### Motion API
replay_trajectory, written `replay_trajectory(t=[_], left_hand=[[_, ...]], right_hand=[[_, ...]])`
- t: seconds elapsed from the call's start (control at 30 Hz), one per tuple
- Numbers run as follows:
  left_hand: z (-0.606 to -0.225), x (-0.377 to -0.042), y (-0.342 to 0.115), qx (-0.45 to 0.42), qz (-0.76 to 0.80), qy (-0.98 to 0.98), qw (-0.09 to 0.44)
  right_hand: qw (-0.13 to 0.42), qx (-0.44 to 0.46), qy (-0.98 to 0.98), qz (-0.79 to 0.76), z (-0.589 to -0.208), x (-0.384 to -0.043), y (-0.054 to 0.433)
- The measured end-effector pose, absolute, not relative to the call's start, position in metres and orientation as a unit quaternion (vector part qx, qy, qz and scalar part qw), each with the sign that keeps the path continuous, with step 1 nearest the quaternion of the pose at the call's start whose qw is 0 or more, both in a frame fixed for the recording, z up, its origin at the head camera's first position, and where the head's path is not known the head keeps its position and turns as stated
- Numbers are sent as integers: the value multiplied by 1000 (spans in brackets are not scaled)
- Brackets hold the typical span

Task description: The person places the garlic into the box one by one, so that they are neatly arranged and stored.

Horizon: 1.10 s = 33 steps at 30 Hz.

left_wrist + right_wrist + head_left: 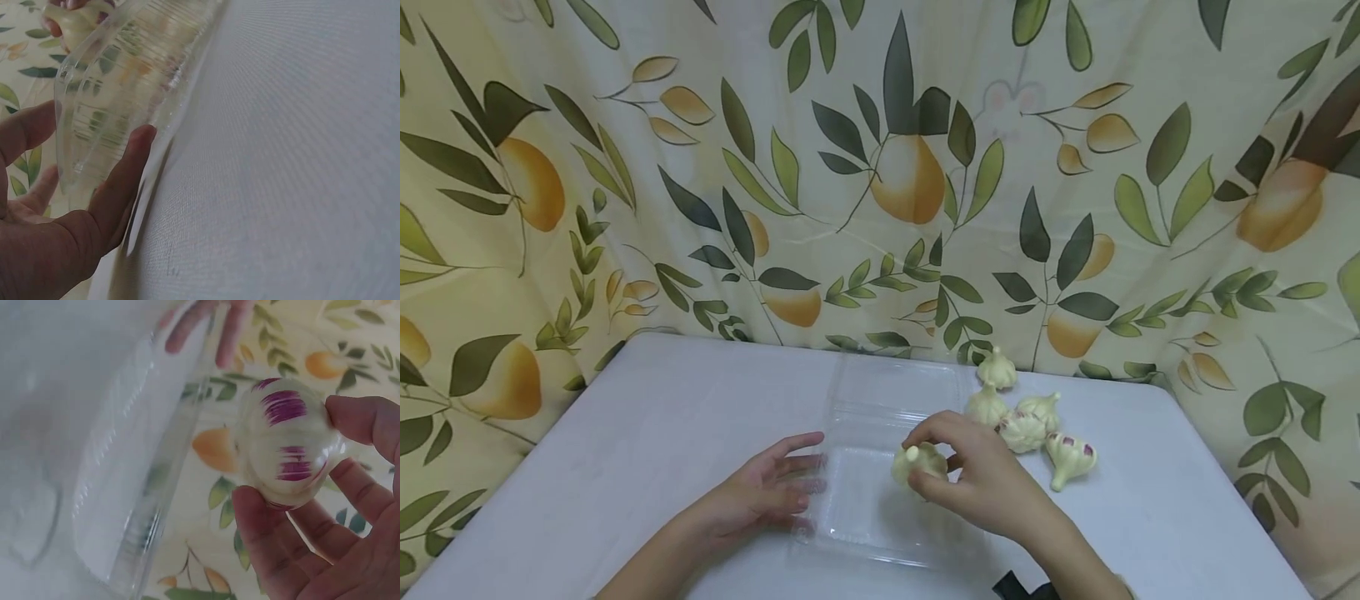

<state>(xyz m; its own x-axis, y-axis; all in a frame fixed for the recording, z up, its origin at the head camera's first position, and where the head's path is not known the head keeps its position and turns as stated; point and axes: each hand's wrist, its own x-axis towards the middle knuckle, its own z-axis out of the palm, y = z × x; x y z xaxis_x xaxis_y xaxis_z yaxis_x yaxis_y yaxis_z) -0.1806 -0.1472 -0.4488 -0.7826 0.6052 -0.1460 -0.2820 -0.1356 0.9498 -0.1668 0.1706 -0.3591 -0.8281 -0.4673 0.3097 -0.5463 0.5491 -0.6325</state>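
Observation:
A pale garlic bulb (917,463) is pinched between the thumb and fingers of my right hand (981,475), above a clear plastic container (857,500). Purple streaks mark the same bulb (284,440) in the right wrist view. The container lies with its hinged lid (895,387) folded back toward the curtain. At its left side, my left hand (767,487) has its fingers spread, touching or very near the wall. In the left wrist view, the left hand (69,231) stands beside the ribbed container wall (119,100) with fingers extended.
Several more garlic bulbs (1022,429) sit in a cluster right of the container, some with purple marks. A white cloth covers the table (700,400). Behind it hangs a fruit-patterned curtain (865,250). A black object (1022,588) shows near the right forearm.

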Motion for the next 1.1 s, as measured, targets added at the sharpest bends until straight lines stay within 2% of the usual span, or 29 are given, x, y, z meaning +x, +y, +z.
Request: replay_trajectory(t=[0.2,0.4,0.77,1.1], left_hand=[[-448,-180,-147,139,741,585,299],[-448,-181,-147,142,743,582,298],[-449,-183,-147,142,742,584,297],[-451,-183,-148,155,737,588,295]], right_hand=[[20,289,-871,396,-362,-156,162],[13,267,-870,415,-370,-151,150],[34,254,-892,373,-387,-154,123],[24,262,-914,310,-395,-160,104]])
